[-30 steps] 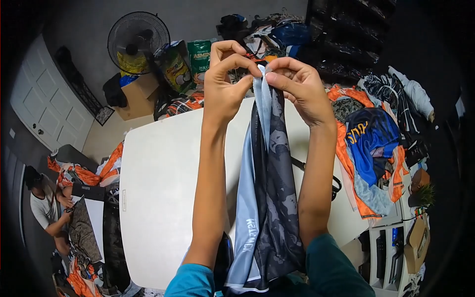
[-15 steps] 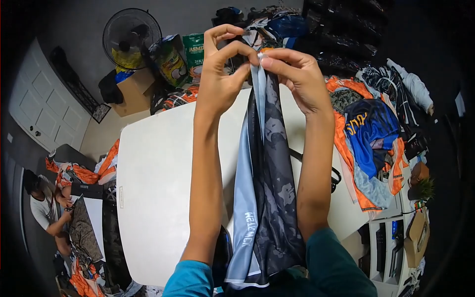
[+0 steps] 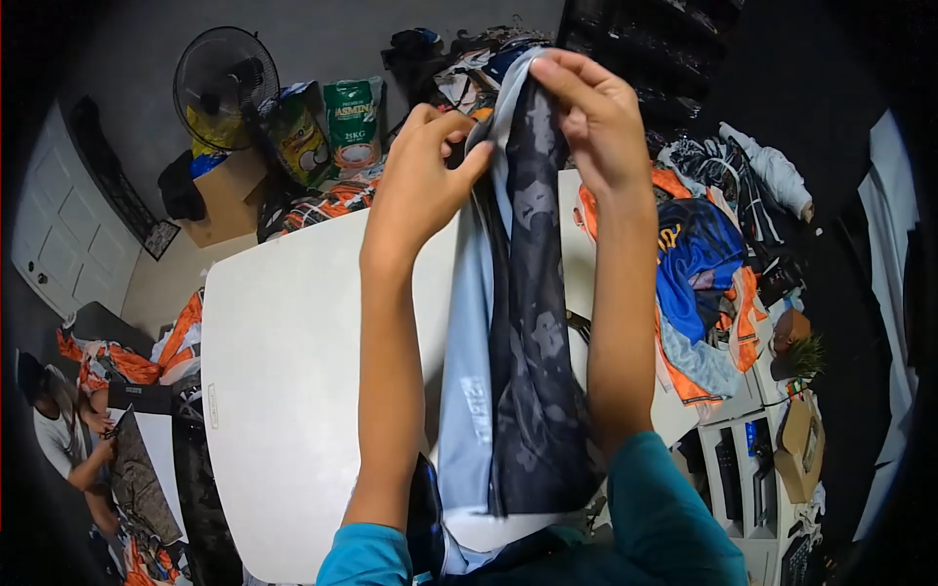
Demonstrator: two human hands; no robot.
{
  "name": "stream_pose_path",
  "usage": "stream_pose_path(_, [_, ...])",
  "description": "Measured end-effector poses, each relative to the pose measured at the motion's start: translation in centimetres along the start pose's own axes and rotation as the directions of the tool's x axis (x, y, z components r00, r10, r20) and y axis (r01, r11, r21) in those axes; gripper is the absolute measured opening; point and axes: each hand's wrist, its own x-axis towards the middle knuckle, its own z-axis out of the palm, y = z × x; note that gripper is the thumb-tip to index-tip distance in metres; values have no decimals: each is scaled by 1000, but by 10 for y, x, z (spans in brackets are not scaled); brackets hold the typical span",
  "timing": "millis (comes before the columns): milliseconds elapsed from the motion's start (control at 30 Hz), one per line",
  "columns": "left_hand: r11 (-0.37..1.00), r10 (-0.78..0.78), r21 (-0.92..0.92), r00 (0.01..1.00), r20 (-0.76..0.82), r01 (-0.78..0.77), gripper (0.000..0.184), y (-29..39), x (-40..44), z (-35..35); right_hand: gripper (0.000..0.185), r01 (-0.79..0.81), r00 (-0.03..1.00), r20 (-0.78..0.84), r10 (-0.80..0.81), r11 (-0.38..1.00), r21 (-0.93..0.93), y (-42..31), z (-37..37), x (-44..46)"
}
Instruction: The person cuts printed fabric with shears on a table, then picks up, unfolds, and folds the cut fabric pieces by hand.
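Observation:
A long garment (image 3: 535, 391), dark grey camouflage on one side and light blue with pale lettering on the other, hangs lengthwise between my forearms. My right hand (image 3: 601, 122) pinches its top edge between thumb and fingers, holding that end high. Lower and to the left, my left hand (image 3: 420, 181) has thumb and index finger closed on the garment's light blue edge. The lower end hangs close to my body, over the near side of the white table (image 3: 283, 391).
At the right lie orange and blue garments (image 3: 699, 254) beside a white shelf unit (image 3: 733, 479). Behind the table stand a fan (image 3: 225, 88), a cardboard box (image 3: 230, 200) and a green rice sack (image 3: 354, 122). Another person (image 3: 68, 430) works with patterned cloth at the far left.
My right hand has risen with the garment's top edge, while my left hand has dropped lower, so the hands are farther apart. The garment's lower end has lifted. The camera view has shifted.

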Motion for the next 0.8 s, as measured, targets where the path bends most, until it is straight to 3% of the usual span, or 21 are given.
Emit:
stream_pose_path(233, [993, -62, 94, 987, -147, 77, 29, -44, 4, 3, 20, -41, 974, 224, 9, 989, 139, -43, 13, 23])
stream_pose_path(367, [982, -140, 103, 973, -182, 160, 27, -63, 7, 7, 9, -156, 986, -9, 165, 947, 280, -66, 43, 27])
stream_pose_path(400, [983, -137, 98, 972, -190, 158, 27, -55, 8, 4, 9, -154, 987, -2, 161, 949, 274, -68, 46, 28])
stream_pose_path(467, [952, -25, -303, 986, -162, -26, 27, -29, 10, 0, 10, -134, 991, 3, 137, 964, 230, -72, 49, 32])
stream_pose_path(533, [735, 93, -652, 980, -176, -187, 27, -8, 8, 1, 11, -115, 993, 4, 116, 976, 188, -75, 48, 34])
stream_pose_path(567, [733, 94, -653, 979, -181, -191, 27, -4, 7, 4, 12, -105, 994, 6, 105, 980, 167, -77, 47, 36])
stream_pose_path(700, [871, 414, -221, 898, -151, -439, 19, 5, 4, 8, 15, -68, 998, 17, 66, 994, 89, -83, 42, 45])
stream_pose_path(733, [871, 413, -220, 897, -156, -439, 19, 2, 4, 8, 16, -59, 998, 20, 58, 996, 70, -85, 39, 46])
stream_pose_path(800, [874, 307, -406, 951, 33, -268, 17, -15, 6, 9, 18, -40, 999, 29, 39, 998, 39, -89, 35, 51])
